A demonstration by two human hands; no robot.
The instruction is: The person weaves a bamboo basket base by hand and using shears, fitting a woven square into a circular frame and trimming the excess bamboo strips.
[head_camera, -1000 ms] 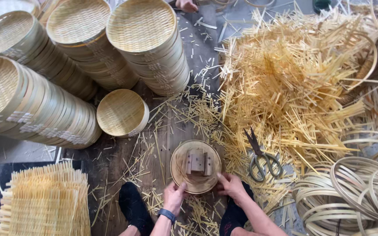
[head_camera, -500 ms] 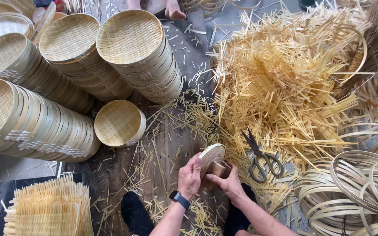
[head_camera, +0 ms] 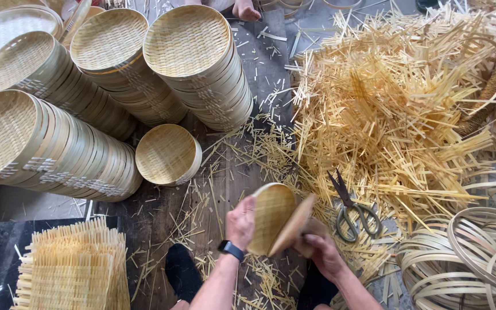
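Nearest the camera, the left hand, a dark band on its wrist, clasps the rim of a small round woven bamboo tray, fingers curled over its edge so that the pale basket-weave face stands tilted on edge and turned toward that hand. The right hand grips from the other side, its fingers closed on a flat round wooden form pressed against the tray's back, which seems to brace the weave while the piece is turned between both hands. The tray is thus held above the dark plank floor, between the person's dark shoes, and the floor there is strewn with short pale splinters. At lower left lies a stack of flat woven mats with fringed, untrimmed ends. Just to the right of the hands, metal scissors lie within easy reach on the litter, handles toward the person. Beyond them a large heap of bamboo strips spreads, stiff, straw-coloured and tangled, and at lower right thin bent bamboo hoops nest loosely in coils. A single finished tray lies close by on the left, and behind it tall leaning stacks of finished trays crowd the far left, each shallow, round and tightly woven inside a smooth rim band.
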